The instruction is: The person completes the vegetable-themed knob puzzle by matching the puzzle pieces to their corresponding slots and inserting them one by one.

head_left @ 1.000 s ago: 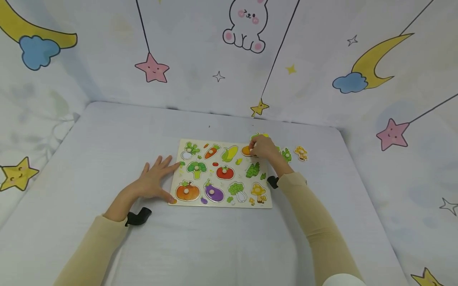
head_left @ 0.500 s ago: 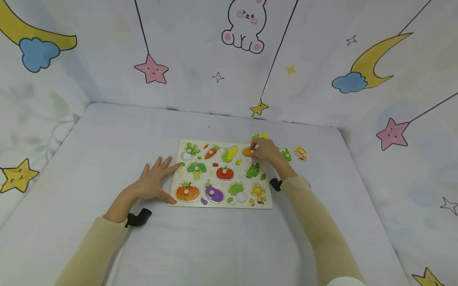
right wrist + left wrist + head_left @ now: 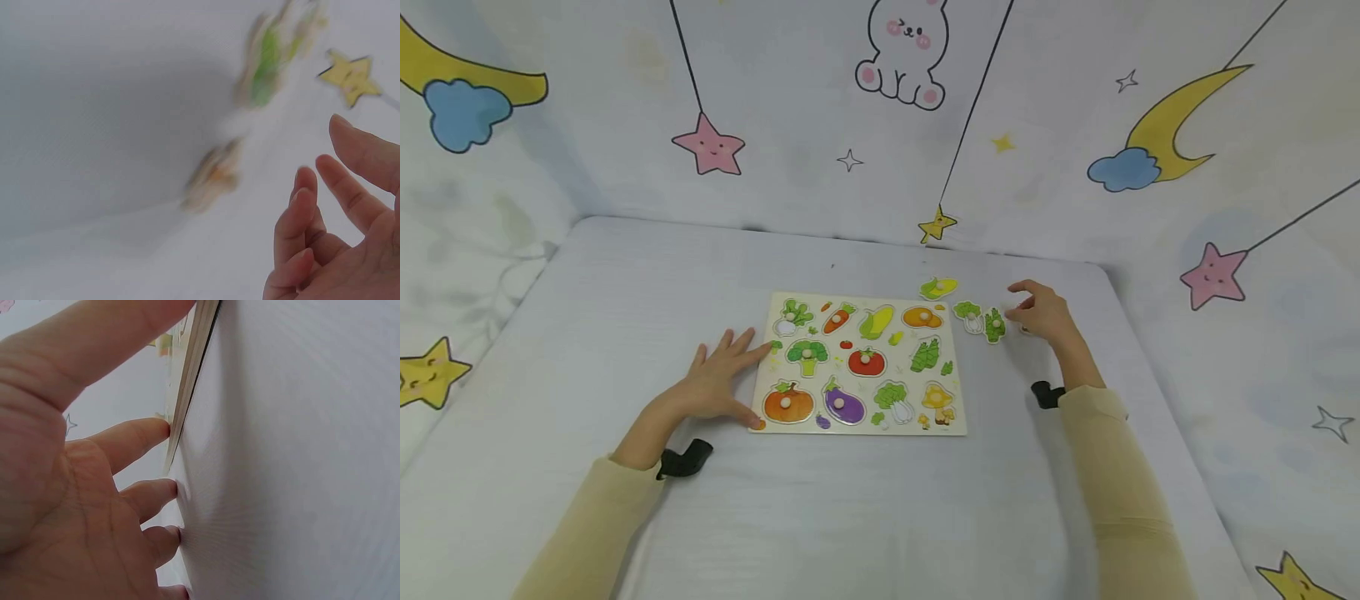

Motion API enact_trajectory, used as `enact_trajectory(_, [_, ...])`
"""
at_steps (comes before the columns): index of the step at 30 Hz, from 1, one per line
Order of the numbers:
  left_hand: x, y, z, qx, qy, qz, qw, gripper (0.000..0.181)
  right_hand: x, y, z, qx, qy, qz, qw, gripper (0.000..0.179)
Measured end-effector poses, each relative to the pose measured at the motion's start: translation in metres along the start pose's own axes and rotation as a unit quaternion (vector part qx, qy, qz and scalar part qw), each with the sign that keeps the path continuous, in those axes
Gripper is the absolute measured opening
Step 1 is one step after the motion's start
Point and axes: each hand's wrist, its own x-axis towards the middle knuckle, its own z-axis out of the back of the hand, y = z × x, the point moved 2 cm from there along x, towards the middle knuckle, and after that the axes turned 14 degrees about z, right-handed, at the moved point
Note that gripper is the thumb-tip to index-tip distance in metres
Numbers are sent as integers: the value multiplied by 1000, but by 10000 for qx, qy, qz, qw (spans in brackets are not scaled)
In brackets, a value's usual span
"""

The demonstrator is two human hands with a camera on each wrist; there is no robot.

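Observation:
A wooden vegetable puzzle board point(image 3: 831, 425) lies on the table. Against its left edge rests my left hand point(image 3: 715, 383), fingers spread, the thumb on the lower corner. In the left wrist view, thumb and index finger touch the board's edge point(image 3: 187, 381). My right hand point(image 3: 1043, 315) is in the air right of the board, fingers parted and holding nothing. Under it the mushroom piece point(image 3: 215, 178) is mostly hidden in the head view and blurred in the right wrist view. The potatoes point(image 3: 922, 317) are at the board's upper right. Knobbed tomato point(image 3: 867, 362) and pumpkin point(image 3: 787, 403) pieces sit in the board.
Beyond the board's upper right corner lies a loose corn piece point(image 3: 938, 288). A bok choy piece point(image 3: 968, 317) and a green asparagus-like piece point(image 3: 995, 326) lie close together right of the board. A patterned cloth wall point(image 3: 790, 125) rises behind the table.
My right hand has left the potatoes at the board's upper right and moved right, over the mushroom piece. The left hand stays at the board's left edge. The head view has shifted slightly.

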Motion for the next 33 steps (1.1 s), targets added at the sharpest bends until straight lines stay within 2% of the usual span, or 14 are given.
enact_trajectory(5, [-1,0,0,-38,18,9,10000,119,-3,-34,9,-156,220,-462,9986,54])
enact_trajectory(10, [-2,1,-1,-77,-7,-4,10000,118,1,-49,7,33,334,-670,9972,45])
enact_trajectory(15, [0,3,-1,-43,16,7,10000,119,7,-54,3,318,243,-491,9980,37])
enact_trajectory(19, [0,3,0,-46,22,0,10000,119,11,-54,2,261,157,-513,9982,31])
enact_trajectory(29, [-2,1,2,-84,-24,-49,10000,117,11,-57,1,274,-39,-638,9976,29])
enact_trajectory(33, [-2,1,1,-122,10,-55,9999,117,5,-54,-1,256,-53,-604,9978,31])
